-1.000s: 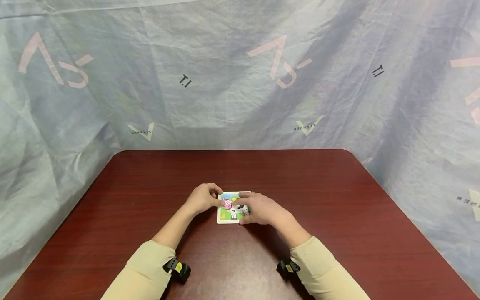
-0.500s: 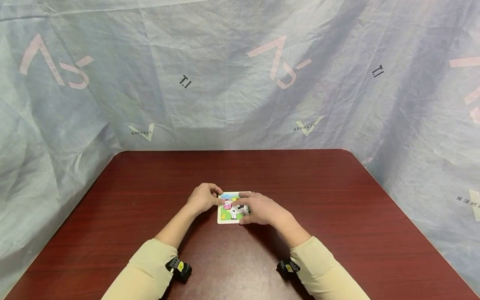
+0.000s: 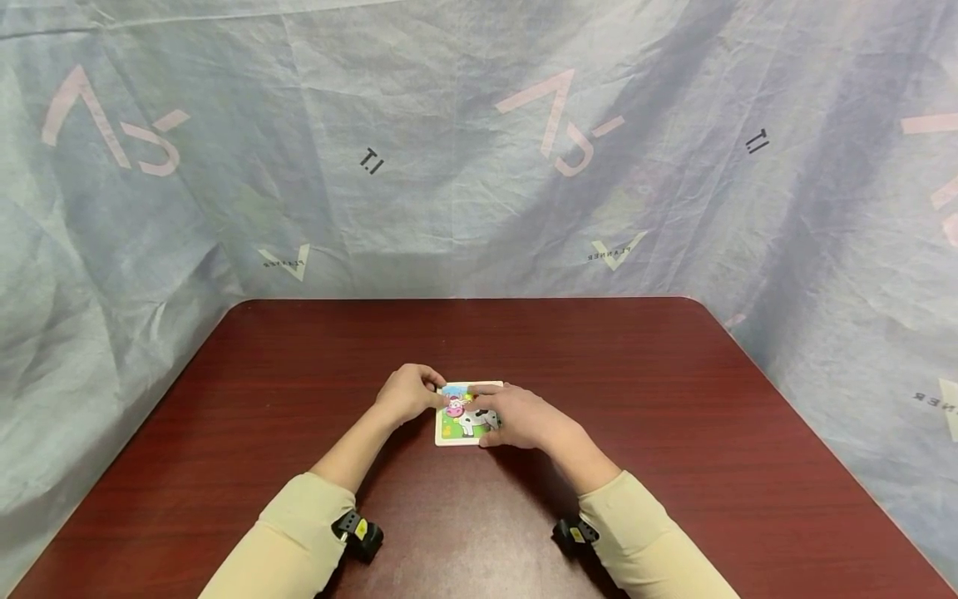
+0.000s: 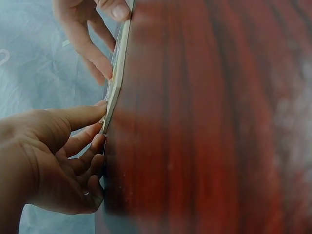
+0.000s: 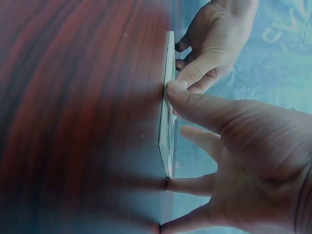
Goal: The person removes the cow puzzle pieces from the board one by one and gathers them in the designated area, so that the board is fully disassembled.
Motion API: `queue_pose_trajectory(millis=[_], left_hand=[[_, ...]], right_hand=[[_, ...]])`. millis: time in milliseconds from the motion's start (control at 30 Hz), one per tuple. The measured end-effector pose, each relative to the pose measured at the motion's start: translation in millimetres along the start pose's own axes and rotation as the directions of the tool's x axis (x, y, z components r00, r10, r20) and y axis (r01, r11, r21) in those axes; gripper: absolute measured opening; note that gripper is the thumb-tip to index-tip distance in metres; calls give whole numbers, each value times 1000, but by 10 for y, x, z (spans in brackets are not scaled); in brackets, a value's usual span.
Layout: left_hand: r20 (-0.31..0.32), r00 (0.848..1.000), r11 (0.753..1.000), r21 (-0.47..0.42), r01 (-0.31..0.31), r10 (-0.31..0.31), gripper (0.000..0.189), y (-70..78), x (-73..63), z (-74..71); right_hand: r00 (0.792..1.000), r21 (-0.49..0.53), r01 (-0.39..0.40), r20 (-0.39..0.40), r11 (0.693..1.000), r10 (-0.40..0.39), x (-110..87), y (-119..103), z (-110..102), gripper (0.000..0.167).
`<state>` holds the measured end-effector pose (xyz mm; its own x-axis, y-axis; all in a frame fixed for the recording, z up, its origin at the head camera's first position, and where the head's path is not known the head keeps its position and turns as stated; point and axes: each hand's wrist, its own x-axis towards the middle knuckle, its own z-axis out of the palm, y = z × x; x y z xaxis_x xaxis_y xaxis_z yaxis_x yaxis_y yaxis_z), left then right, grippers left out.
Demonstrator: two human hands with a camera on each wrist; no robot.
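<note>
A square cow picture puzzle [image 3: 473, 423] with a pale rim lies on the table in the head view. It shows a pink-nosed, black-and-white cow on green. My left hand [image 3: 405, 394] pinches its left edge, thumb over the picture side and fingers by the upper left corner. Spread across the right part is my right hand [image 3: 527, 416], gripping it with the thumb on the near rim and a finger towards the far rim. Another right finger rests on the picture. In the left wrist view the puzzle [image 4: 118, 80] appears almost edge-on. The right hand covers the picture's right side.
The dark red wooden table [image 3: 599, 349] has rounded far corners. Grey printed cloth [image 3: 449, 208] hangs behind it and along both sides. Each cream sleeve has a black wrist device, such as the left one [image 3: 361, 537], close to the tabletop.
A right-hand finger at the far rim has shifted slightly left over the picture. Otherwise both hands and the puzzle stay practically in place.
</note>
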<state>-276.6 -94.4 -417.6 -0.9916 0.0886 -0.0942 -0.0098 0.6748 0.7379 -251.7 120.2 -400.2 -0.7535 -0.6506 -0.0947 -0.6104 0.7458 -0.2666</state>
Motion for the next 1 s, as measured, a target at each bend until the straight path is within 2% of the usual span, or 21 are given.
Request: queue_pose_trajectory(millis=[333,667,1000], left_hand=[[11,1000,1000,14,11,-11,25,4,15,-9],[25,1000,1000,13,13,-14,24,8,21,-4],[-30,999,996,-89,-13,11,13,15,27,4]], right_hand=[[1000,28,13,-18,1000,-13,0,-16,-8,55],[999,-11,39,6,999,-39,-27,-48,-14,53],[999,-35,52,1,998,-52,-21,-36,0,52]])
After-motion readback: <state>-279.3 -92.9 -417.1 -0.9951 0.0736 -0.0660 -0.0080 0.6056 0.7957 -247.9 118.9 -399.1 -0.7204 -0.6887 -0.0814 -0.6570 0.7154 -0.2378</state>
